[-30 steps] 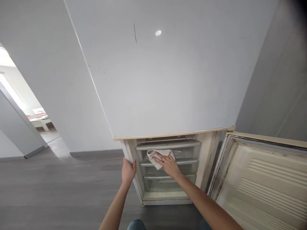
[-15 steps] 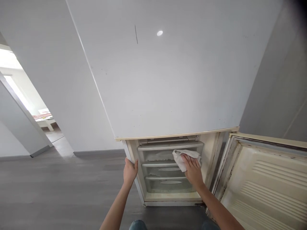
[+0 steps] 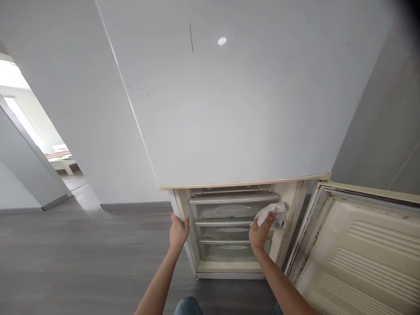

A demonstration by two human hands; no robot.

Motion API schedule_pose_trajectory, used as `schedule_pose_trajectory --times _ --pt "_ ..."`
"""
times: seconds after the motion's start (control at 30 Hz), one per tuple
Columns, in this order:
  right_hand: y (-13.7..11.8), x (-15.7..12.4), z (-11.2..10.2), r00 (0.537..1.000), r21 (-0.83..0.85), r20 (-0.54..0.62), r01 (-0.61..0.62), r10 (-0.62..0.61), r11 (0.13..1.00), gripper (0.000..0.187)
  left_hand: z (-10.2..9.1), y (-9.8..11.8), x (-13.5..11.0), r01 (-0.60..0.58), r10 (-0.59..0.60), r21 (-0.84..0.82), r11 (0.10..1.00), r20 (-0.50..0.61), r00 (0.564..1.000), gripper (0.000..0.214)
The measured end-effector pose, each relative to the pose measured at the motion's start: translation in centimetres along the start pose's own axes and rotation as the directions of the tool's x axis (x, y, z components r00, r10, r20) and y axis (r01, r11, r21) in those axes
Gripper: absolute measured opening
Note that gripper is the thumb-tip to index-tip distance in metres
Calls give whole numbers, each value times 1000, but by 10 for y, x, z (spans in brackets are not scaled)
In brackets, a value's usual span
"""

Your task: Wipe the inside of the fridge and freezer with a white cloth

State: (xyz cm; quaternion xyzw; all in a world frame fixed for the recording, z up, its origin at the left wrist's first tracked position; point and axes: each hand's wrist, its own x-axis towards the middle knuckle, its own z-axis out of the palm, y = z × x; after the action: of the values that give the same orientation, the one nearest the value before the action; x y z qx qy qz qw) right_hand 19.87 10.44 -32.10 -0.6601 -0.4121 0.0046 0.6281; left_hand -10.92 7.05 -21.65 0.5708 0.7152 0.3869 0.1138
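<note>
I look down at a white fridge whose lower freezer compartment stands open, with three clear drawer fronts stacked inside. My right hand presses a crumpled white cloth against the right end of the top drawer, near the compartment's right wall. My left hand grips the left edge of the freezer frame, fingers wrapped round it. The closed upper fridge door fills the view above.
The open freezer door, yellowed with a stained seal, swings out at the right. Grey wood-look floor lies to the left. A doorway at far left opens onto a bright room. My knee shows at the bottom.
My right hand has slid the cloth from the left part of the top drawer across to its right end. The left hand has stayed on the frame edge.
</note>
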Motion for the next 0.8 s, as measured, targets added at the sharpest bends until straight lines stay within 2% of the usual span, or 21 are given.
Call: schedule_pose_trajectory --times 0.1,0.3,0.47,0.57,0.63,0.73,0.8 --pt "1 -17 10 1000 -31 14 -9 10 999 73 -1 0 -1 -9 9 -3 1000 -3 1000 62" --pt "-12 -70 30 968 -115 166 211 -190 971 77 0 -1 0 -11 11 6 1000 -9 1000 62" --pt "-49 -119 48 876 -184 341 418 -341 890 82 0 -1 -1 -7 7 25 1000 3 1000 63" --pt "-69 -138 62 817 -224 424 512 -391 829 85 1 -1 -1 -2 2 39 999 -5 1000 63" --pt "-79 -143 71 738 -185 503 600 -450 778 83 1 -1 -1 3 -3 50 999 -12 1000 61" --pt "-90 -143 80 555 -24 626 715 -548 698 76 2 -1 0 12 -11 70 997 -15 1000 57" --pt "-93 -138 81 478 49 664 739 -575 672 70 1 -1 0 19 -17 84 996 -17 1000 55"
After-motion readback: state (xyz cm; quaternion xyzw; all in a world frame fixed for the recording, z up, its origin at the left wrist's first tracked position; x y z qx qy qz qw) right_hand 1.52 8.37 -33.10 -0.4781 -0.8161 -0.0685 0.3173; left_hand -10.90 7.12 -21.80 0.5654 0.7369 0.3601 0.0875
